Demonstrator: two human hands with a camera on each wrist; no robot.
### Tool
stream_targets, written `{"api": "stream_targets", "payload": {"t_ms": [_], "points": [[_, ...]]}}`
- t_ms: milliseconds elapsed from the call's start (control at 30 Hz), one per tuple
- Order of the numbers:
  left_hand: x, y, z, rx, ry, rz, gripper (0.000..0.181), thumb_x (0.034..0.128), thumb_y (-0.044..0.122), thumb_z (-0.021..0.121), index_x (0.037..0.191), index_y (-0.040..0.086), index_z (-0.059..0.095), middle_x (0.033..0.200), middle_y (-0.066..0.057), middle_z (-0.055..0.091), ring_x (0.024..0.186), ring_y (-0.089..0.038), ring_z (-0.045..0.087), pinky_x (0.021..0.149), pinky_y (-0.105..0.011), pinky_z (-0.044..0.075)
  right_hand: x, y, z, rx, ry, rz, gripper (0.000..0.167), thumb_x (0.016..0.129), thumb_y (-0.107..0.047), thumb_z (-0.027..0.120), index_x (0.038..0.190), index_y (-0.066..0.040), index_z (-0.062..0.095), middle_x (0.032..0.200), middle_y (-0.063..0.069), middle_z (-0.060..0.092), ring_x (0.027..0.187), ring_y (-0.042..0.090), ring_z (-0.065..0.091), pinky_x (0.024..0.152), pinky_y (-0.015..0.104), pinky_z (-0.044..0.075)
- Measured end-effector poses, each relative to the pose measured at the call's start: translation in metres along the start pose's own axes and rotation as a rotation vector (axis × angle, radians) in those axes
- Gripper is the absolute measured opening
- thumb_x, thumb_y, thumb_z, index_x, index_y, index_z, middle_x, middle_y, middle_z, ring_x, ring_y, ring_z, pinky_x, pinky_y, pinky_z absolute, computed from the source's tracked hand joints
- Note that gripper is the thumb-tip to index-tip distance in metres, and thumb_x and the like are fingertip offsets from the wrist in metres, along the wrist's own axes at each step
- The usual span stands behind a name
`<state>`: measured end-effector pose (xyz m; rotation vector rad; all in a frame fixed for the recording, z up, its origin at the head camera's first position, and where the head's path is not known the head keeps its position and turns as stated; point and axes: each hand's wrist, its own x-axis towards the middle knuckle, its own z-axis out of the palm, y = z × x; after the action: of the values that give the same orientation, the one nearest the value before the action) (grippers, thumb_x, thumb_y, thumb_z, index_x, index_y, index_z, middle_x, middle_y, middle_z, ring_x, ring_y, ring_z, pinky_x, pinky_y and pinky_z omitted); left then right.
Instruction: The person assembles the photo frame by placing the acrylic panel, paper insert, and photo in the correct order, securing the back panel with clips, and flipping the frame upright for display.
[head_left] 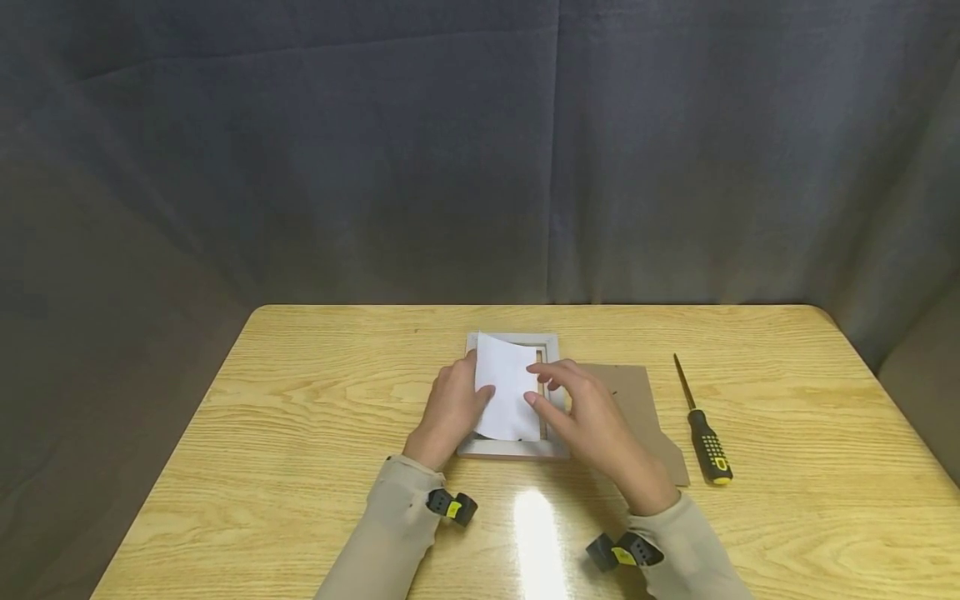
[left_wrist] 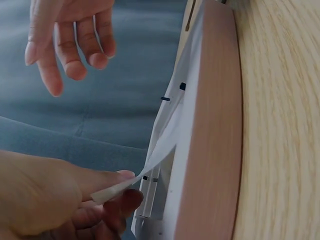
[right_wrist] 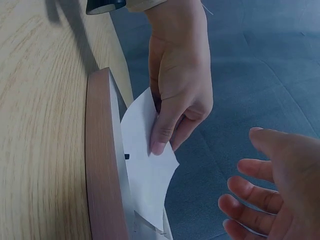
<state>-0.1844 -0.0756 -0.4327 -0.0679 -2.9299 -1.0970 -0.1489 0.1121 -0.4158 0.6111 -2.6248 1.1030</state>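
A white sheet of paper [head_left: 507,387] lies slantwise within a light picture frame [head_left: 551,448], its left side lifted and bent. My left hand [head_left: 450,404] pinches that left edge between thumb and fingers, as the left wrist view shows with the paper [left_wrist: 117,189] curving up from the frame [left_wrist: 212,125]. Above the paper's right edge, my right hand [head_left: 585,408] hovers with fingers spread and loosely bent. In the right wrist view a gap separates this right hand [right_wrist: 275,190] from the paper [right_wrist: 147,160]. Small dark tabs [right_wrist: 126,156] stick out along the frame's inner edge.
A brown backing board [head_left: 637,400] with a cut corner lies right of the frame, partly under my right arm. Farther right is a screwdriver [head_left: 707,442] with a black and yellow handle. Dark curtain [head_left: 420,167] hangs behind the wooden table [head_left: 300,400].
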Motion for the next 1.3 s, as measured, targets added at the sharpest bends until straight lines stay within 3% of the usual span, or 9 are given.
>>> {"api": "stream_targets", "payload": {"t_ms": [267,533,733,1067,1200,1300], "points": [[0.0005,-0.0007,0.0035,0.062,-0.019,0.0,0.061,0.0896,0.008,0.075,0.141,-0.011,0.05,0.133,-0.032,0.062,0.119,-0.043,0.066,0.095,-0.049,0.057,-0.0004,0.0007,0.0001,0.004,0.003,0.003,0.03,0.094,-0.017,0.072,0.121,-0.006,0.071,0.109,0.011,0.073,0.094,0.023,0.066,0.077,0.046,0.054],[0.0006,0.0012,0.0052,0.188,-0.001,0.038,0.058,0.0867,0.018,0.08,0.136,-0.005,0.059,0.121,-0.026,0.071,0.095,-0.036,0.075,0.07,-0.044,0.06,-0.0004,0.0011,-0.0008,0.007,0.005,0.0,0.03,0.094,-0.017,0.072,0.121,-0.007,0.071,0.11,0.012,0.073,0.095,0.024,0.067,0.078,0.048,0.054],[0.0019,0.0002,0.0081,0.236,0.017,0.037,0.058,0.0847,0.023,0.083,0.133,-0.003,0.063,0.117,-0.023,0.074,0.082,-0.027,0.074,0.062,-0.037,0.056,-0.0005,0.0011,-0.0015,0.009,0.006,0.0,0.031,0.093,-0.018,0.073,0.122,-0.006,0.07,0.11,0.012,0.073,0.095,0.024,0.067,0.078,0.046,0.054],[0.0019,-0.0038,0.008,0.237,0.034,0.043,0.059,0.0807,0.02,0.086,0.13,-0.003,0.064,0.111,-0.023,0.075,0.081,-0.03,0.075,0.061,-0.037,0.057,-0.0001,-0.0005,-0.0014,0.003,0.004,0.007,0.031,0.093,-0.018,0.073,0.122,-0.007,0.071,0.109,0.009,0.073,0.095,0.024,0.067,0.078,0.045,0.054],[0.0014,-0.0054,0.0075,0.238,0.035,0.048,0.067,0.0794,0.019,0.086,0.137,-0.002,0.06,0.117,-0.024,0.073,0.087,-0.034,0.075,0.063,-0.04,0.058,-0.0005,-0.0002,-0.0014,0.0,-0.001,0.01,0.031,0.094,-0.018,0.072,0.122,-0.007,0.07,0.109,0.01,0.073,0.096,0.024,0.067,0.078,0.046,0.054],[0.0007,-0.0059,0.0074,0.238,0.009,0.043,0.063,0.082,0.019,0.084,0.138,0.002,0.061,0.124,-0.022,0.071,0.095,-0.035,0.075,0.07,-0.043,0.06,-0.001,0.0,-0.0013,-0.001,-0.005,0.014,0.03,0.094,-0.018,0.072,0.122,-0.006,0.07,0.109,0.01,0.073,0.096,0.024,0.067,0.078,0.045,0.054]]}}
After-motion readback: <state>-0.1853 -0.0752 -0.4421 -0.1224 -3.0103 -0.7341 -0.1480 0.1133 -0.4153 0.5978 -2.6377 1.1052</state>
